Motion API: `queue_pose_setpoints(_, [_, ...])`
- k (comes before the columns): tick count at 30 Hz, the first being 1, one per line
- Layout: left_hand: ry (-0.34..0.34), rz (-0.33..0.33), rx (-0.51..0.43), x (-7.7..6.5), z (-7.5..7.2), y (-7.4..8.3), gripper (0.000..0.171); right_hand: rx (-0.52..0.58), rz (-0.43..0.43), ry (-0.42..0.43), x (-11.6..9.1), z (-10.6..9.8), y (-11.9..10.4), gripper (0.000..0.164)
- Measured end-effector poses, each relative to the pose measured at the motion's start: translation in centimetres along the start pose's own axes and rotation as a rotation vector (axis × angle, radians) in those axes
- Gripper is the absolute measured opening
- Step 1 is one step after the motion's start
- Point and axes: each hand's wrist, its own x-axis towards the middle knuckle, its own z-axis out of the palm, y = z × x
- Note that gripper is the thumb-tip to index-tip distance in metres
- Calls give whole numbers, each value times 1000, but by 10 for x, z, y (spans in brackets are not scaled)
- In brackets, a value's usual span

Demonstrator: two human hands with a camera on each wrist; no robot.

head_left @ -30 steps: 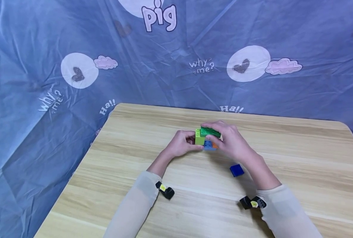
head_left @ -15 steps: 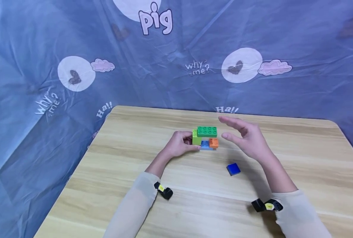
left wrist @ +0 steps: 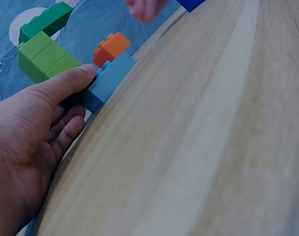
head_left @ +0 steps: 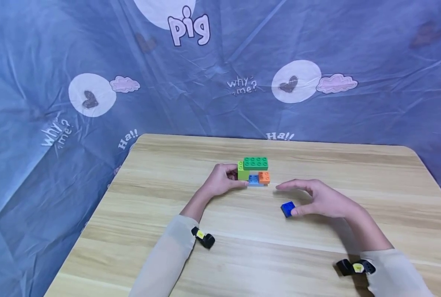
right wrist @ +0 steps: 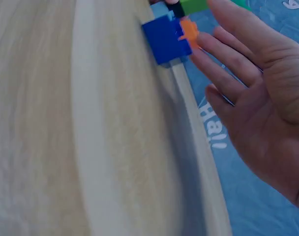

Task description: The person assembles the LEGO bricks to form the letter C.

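Note:
My left hand [head_left: 221, 180] grips the left end of a toy-brick build, thumb in front and fingers behind. A light green column [head_left: 243, 170] rises there, and a green brick [head_left: 255, 163] juts rightward from its top. Lower down, an orange brick [head_left: 264, 177] sits on a light blue brick [left wrist: 113, 73], with a gap beneath the green one. The lowest part at the left end is hidden behind my left thumb. Over a loose dark blue brick [head_left: 287, 209] my right hand [head_left: 320, 200] is spread, fingers apart from thumb. Whether its thumb touches that brick I cannot tell.
The build and the loose brick are on a wooden table [head_left: 161, 255]. Its far edge meets a blue printed cloth [head_left: 205, 103], which also hangs along the left side. Each wrist carries a small black camera [head_left: 203, 237].
My right hand let go of the green brick, which stays on the column. It then moved right and down toward the dark blue brick. My left hand keeps its grip.

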Motion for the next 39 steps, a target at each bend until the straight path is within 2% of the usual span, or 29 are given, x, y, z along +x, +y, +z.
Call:
queue_pose_setpoints(4, [0, -4, -8, -1, 0, -1, 32, 139, -81, -125, 1, 4, 16, 67])
queue_pose_setpoints(8, [-7, -1, -5, 0, -1, -2, 33, 222, -124, -191, 1, 6, 27, 66])
queue_pose_setpoints(11, [-7, 5, 3, 1, -2, 0, 33, 215, -128, -202, 1, 5, 29, 64])
queue_pose_setpoints(18, [10, -4, 0, 1, -5, 0, 33, 182, -28, -178, 5, 3, 29, 47])
queue_pose_setpoints(22, [9, -16, 1, 0, -5, -1, 33, 210, -48, -156, 8, 6, 30, 40])
queue_pose_setpoints(26, [8, -20, 0, -1, -4, -1, 31, 243, -80, -60, 10, 9, 29, 39])
queue_pose_setpoints(33, [-4, -1, 8, -1, -1, -1, 33, 249, -97, 254, 19, 12, 9, 40])
queue_pose_setpoints(39, [-10, 20, 41, 2, 2, -1, 34, 277, -111, 372, 38, 8, -4, 42])
